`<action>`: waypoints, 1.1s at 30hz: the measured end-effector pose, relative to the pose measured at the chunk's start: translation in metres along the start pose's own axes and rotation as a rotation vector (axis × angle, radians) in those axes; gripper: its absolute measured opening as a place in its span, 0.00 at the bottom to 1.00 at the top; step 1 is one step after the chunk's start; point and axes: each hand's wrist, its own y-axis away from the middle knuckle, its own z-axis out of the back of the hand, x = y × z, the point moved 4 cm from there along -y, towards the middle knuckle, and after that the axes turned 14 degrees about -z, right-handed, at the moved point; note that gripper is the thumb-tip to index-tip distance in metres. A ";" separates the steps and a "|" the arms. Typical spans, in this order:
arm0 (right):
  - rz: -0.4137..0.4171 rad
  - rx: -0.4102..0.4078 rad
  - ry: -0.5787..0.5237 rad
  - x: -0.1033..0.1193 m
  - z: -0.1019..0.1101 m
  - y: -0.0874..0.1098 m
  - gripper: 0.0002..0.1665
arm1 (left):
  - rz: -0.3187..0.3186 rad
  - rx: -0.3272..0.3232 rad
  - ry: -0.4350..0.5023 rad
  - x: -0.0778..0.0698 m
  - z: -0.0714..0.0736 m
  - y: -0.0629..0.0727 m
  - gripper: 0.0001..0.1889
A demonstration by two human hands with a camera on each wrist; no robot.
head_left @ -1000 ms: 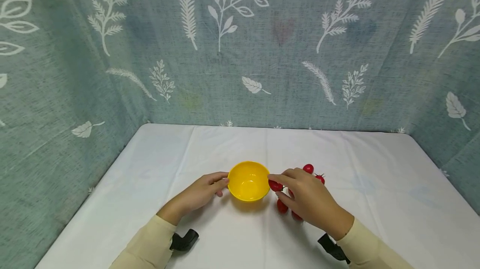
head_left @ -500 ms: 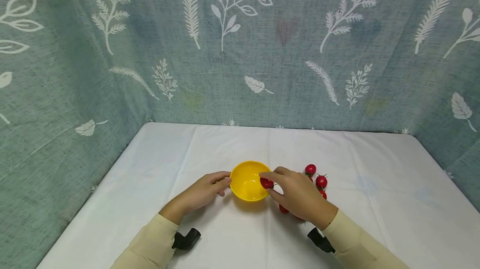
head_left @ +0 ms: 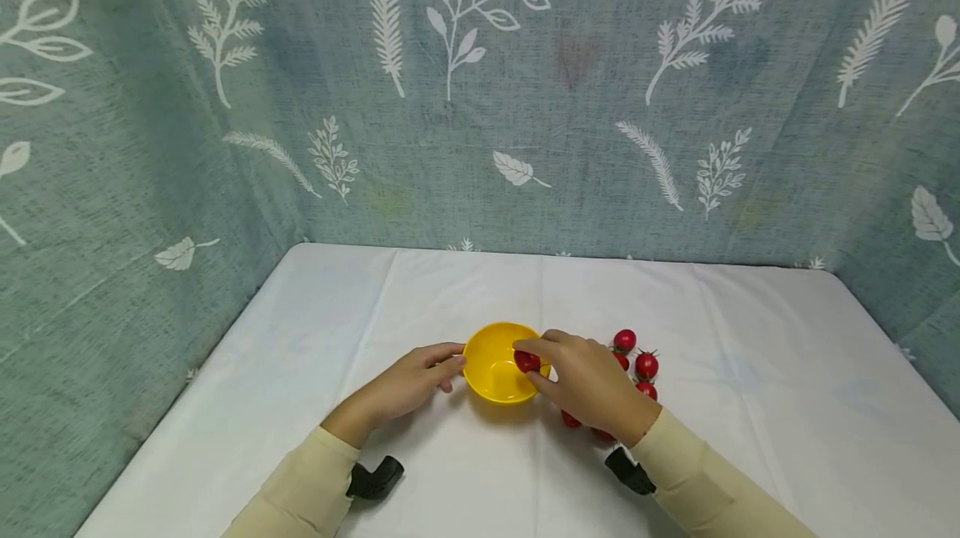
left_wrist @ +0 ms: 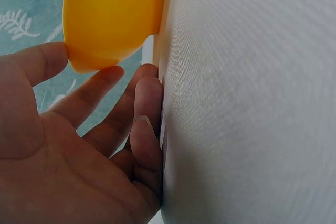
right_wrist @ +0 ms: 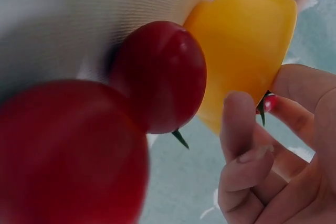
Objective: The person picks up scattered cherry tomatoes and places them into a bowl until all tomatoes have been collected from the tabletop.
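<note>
A yellow bowl [head_left: 498, 385] stands on the white cloth. My left hand [head_left: 416, 379] is at its left side, thumb tip at the rim and fingers [left_wrist: 86, 95] loosely extended against the outer wall. Thumb and fingers of my right hand [head_left: 592, 384] pinch a red cherry tomato [head_left: 527, 361] over the bowl's right part, inside the rim. In the right wrist view, only a bit of that cherry tomato [right_wrist: 269, 102] and its green stem show between the fingers, beside the bowl's wall [right_wrist: 241, 40].
Several more cherry tomatoes [head_left: 647, 365] lie on the white cloth [head_left: 750, 455] to the right, partly hidden by my right hand. Two loom close in the right wrist view, one tomato [right_wrist: 160, 77] in front of the bowl. A patterned green curtain [head_left: 450, 188] surrounds the table's back and sides.
My right hand has carried the cherry tomato leftward from beside the bowl to over its inside. More tomatoes on the right have come into sight. The left hand stays at the bowl.
</note>
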 end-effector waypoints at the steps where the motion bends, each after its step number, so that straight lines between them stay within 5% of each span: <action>1: -0.002 0.007 -0.010 0.000 -0.001 -0.001 0.24 | 0.001 0.000 0.001 0.000 0.000 0.000 0.26; 33: -0.069 0.254 -0.126 0.005 -0.024 -0.029 0.21 | -0.016 0.013 0.000 -0.003 -0.001 0.002 0.23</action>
